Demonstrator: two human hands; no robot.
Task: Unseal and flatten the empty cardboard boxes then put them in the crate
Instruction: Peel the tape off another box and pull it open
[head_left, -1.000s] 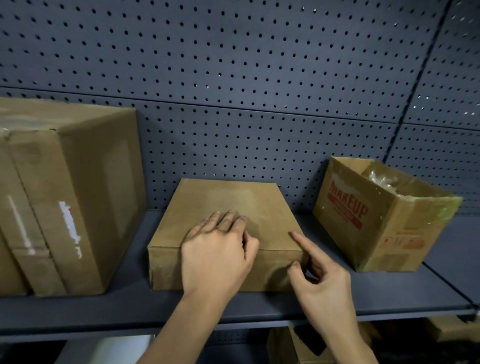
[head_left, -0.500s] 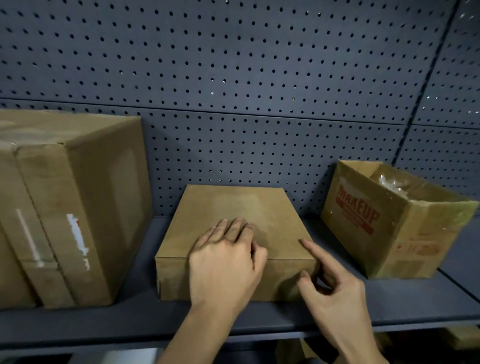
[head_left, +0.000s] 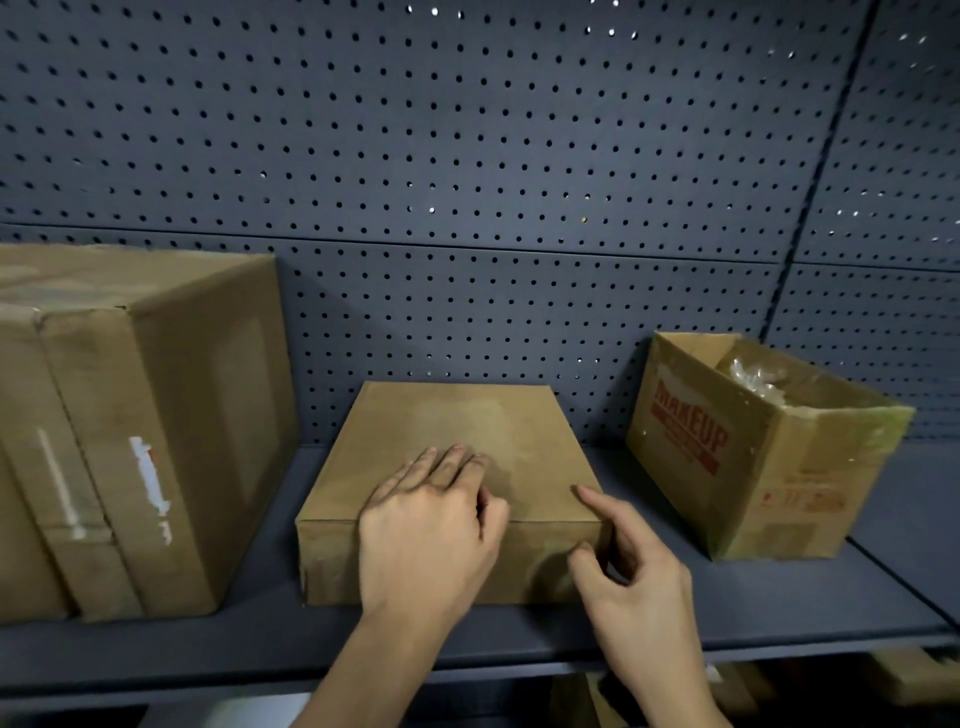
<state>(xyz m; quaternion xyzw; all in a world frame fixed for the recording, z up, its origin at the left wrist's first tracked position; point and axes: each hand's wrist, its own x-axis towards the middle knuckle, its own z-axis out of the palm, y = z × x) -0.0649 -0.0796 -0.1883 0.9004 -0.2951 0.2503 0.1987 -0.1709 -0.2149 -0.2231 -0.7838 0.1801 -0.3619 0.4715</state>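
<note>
1 small box (head_left: 467, 421) on the shelf (head_left: 779, 603) — left hand (head_left: 426, 535) open flat on top, right hand (head_left: 639, 582) pinching its front corner. Same as before — still sealed.

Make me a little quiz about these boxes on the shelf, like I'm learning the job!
1. True or false: the left hand lies on top of the middle box.
2. Which box shows the word MAKEUP? A: the middle box. B: the open box on the right. C: neither.
3. Fill the gap: the wall behind the boxes is full of little ___.

Key: 1 true; 2 B; 3 holes.
</note>
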